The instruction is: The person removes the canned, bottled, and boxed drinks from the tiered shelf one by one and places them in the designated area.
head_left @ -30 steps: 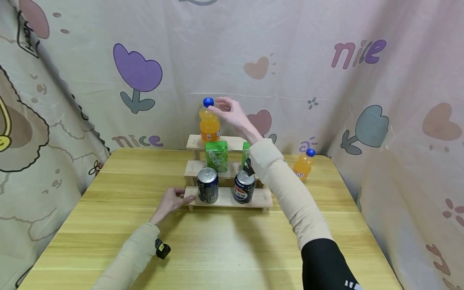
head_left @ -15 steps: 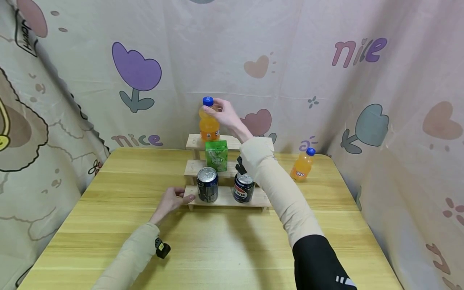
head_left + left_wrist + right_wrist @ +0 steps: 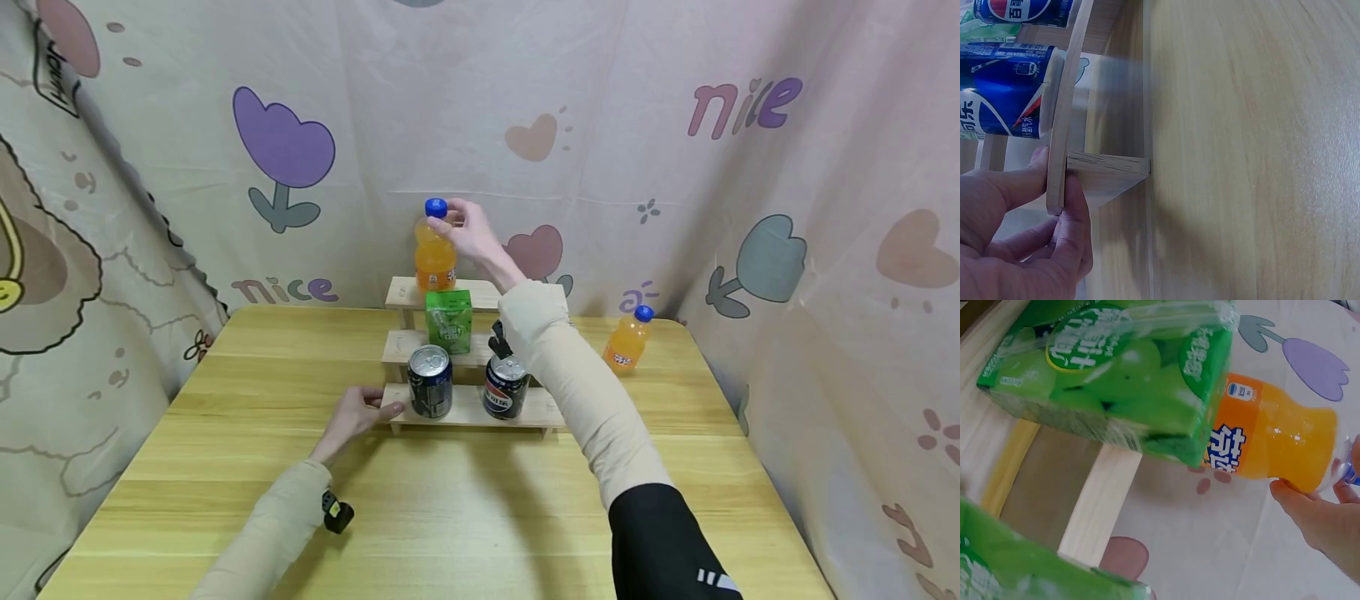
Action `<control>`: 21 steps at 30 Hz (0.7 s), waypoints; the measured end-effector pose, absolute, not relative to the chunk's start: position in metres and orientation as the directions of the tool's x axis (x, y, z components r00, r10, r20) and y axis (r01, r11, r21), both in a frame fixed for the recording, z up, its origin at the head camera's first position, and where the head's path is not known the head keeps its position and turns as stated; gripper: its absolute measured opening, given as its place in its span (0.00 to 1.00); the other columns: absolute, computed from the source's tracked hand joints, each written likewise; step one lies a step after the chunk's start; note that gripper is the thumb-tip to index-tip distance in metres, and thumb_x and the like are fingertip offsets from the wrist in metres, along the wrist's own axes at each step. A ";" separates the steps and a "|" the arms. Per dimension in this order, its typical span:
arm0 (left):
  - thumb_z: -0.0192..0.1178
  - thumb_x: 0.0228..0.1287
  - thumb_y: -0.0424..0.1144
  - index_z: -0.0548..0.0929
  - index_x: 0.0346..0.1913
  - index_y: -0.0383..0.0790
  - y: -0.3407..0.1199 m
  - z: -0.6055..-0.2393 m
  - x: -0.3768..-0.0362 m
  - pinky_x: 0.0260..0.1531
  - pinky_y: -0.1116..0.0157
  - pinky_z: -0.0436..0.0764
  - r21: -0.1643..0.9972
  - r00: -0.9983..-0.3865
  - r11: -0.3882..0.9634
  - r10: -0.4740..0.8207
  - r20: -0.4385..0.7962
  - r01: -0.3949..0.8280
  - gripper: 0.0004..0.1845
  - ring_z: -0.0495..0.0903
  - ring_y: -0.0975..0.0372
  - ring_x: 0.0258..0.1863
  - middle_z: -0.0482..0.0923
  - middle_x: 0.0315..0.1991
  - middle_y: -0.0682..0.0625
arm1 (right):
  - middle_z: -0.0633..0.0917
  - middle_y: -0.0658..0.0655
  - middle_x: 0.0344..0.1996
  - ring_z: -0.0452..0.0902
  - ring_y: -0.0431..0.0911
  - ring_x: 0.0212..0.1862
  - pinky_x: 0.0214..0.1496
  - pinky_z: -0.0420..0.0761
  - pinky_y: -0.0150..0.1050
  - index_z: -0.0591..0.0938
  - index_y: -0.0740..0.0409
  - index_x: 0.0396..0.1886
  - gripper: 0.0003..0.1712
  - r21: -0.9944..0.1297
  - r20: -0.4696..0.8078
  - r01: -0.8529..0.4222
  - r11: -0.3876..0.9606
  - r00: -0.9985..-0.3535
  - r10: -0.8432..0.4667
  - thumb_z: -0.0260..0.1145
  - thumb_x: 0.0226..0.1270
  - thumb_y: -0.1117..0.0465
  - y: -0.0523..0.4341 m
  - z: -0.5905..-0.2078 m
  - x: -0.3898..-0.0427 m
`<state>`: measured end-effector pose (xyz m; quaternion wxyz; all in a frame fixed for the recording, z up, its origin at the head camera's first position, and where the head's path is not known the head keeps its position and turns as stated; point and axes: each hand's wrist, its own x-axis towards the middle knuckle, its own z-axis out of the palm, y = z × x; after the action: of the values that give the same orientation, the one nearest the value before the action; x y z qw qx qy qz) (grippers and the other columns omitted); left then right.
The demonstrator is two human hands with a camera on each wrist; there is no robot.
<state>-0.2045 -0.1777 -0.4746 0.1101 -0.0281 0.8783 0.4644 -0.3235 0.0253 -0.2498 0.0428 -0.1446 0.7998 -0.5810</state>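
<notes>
An orange soda bottle (image 3: 435, 258) with a blue cap stands upright at the left of the top shelf of a three-step wooden stand (image 3: 467, 408). My right hand (image 3: 474, 236) pinches it just under the cap. In the right wrist view the thumb lies against the clear upper part of the bottle (image 3: 1297, 447), and the other fingers are partly hidden at the cap. My left hand (image 3: 357, 418) grips the left end of the lowest shelf. The left wrist view shows its thumb on top of the board (image 3: 1060, 144) and its fingers curled underneath.
Two dark blue cola cans, one left (image 3: 430, 392) and one right (image 3: 504, 392), stand on the lowest shelf. A green juice box (image 3: 448, 322) is on the middle shelf, with another juice box (image 3: 1016, 569) beside it. A second orange soda bottle (image 3: 627, 343) stands on the table (image 3: 465, 517) at right.
My right hand has come in from the right and its fingers have closed on the bottle's neck. The bottle has since shifted slightly right. My left hand has stayed on the stand.
</notes>
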 end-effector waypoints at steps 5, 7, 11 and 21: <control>0.64 0.50 0.47 0.77 0.46 0.31 -0.178 -0.476 -0.205 0.32 0.67 0.77 0.815 -0.974 0.560 0.060 -0.220 -0.150 0.25 0.78 0.61 0.31 0.81 0.37 0.40 | 0.78 0.60 0.48 0.72 0.48 0.52 0.57 0.71 0.40 0.72 0.56 0.54 0.20 -0.946 0.165 -0.225 0.234 -0.954 -0.252 0.59 0.61 0.58 0.038 -0.249 -0.329; 0.64 0.50 0.47 0.78 0.46 0.31 -0.178 -0.476 -0.205 0.32 0.67 0.77 0.814 -0.973 0.562 0.063 -0.220 -0.148 0.25 0.78 0.61 0.31 0.81 0.37 0.40 | 0.78 0.60 0.47 0.73 0.48 0.51 0.57 0.72 0.40 0.73 0.57 0.53 0.20 -0.941 0.189 -0.245 0.232 -0.953 -0.238 0.59 0.61 0.58 0.047 -0.246 -0.327; 0.65 0.49 0.47 0.78 0.45 0.31 -0.177 -0.475 -0.205 0.32 0.67 0.78 0.811 -0.974 0.566 0.061 -0.219 -0.147 0.25 0.79 0.61 0.30 0.82 0.37 0.40 | 0.78 0.61 0.47 0.74 0.48 0.51 0.58 0.71 0.40 0.73 0.57 0.52 0.19 -0.923 0.235 -0.286 0.256 -0.949 -0.212 0.59 0.62 0.58 0.072 -0.237 -0.323; 0.65 0.49 0.48 0.79 0.44 0.31 -0.178 -0.475 -0.205 0.31 0.68 0.77 0.803 -0.975 0.579 0.060 -0.213 -0.140 0.25 0.78 0.61 0.30 0.82 0.36 0.40 | 0.77 0.61 0.46 0.73 0.47 0.46 0.58 0.69 0.43 0.73 0.62 0.51 0.18 -0.951 0.260 -0.269 0.149 -0.962 -0.078 0.59 0.61 0.63 0.142 -0.232 -0.312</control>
<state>-0.2050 -0.1775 -0.4754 0.1090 -0.0226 0.8819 0.4581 -0.3121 0.1419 -0.2322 -0.0746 -0.1149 0.7543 -0.6420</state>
